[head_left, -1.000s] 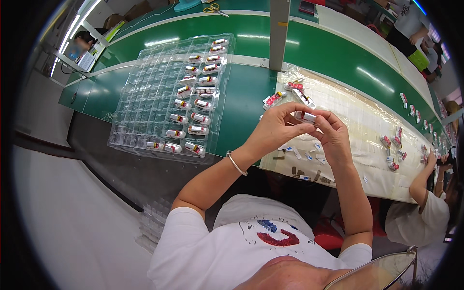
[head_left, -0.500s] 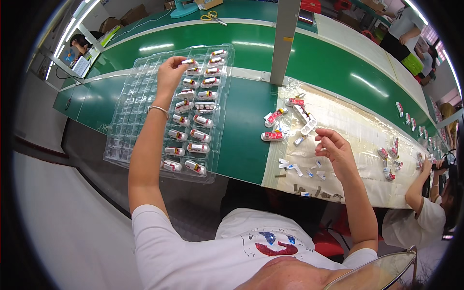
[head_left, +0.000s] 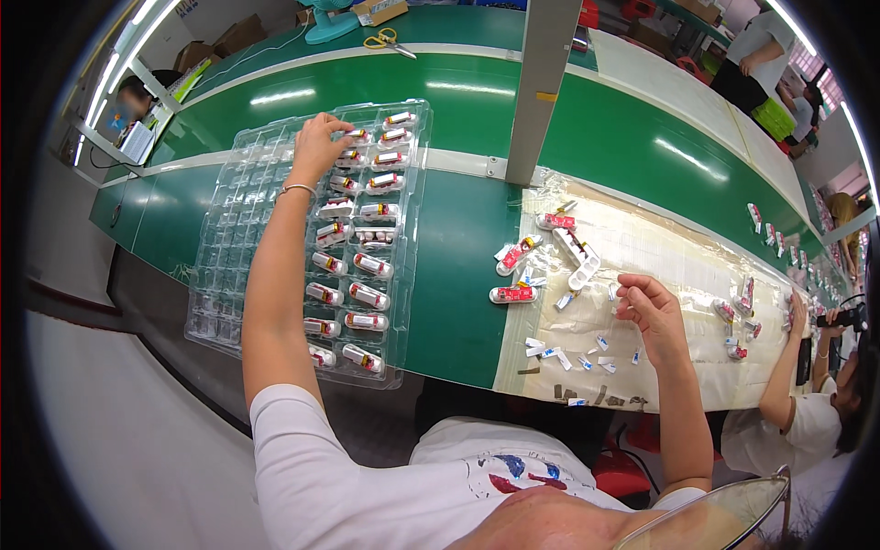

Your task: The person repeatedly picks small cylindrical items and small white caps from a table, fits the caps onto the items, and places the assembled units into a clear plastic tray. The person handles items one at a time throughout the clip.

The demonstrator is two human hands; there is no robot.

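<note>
A clear plastic tray (head_left: 266,137) with rows of compartments lies on the green table at the left. Its two right-hand columns hold small white oval cases with red and yellow parts, such as the case (head_left: 364,357) near the front. My left hand (head_left: 321,145) reaches over the tray, its fingers closed on a similar small white-and-red case (head_left: 357,136) at the far end of the second column. Above the beige mat (head_left: 660,247), my right hand (head_left: 656,316) hovers with fingers loosely curled and apart, and I see nothing held in it. Close by lies a white case with several hollows (head_left: 576,257).
Red-labelled cases (head_left: 513,294) and small white-and-blue strips (head_left: 551,353) are scattered on the mat. A grey post (head_left: 539,101) rises behind it. Yellow-handled scissors (head_left: 385,39) lie farther back. Another person's hand (head_left: 796,316) works at the right.
My left hand has lowered the small case toward the tray's far end. My right hand stays above the mat, its fingers slightly more curled. The whole view has shifted a little.
</note>
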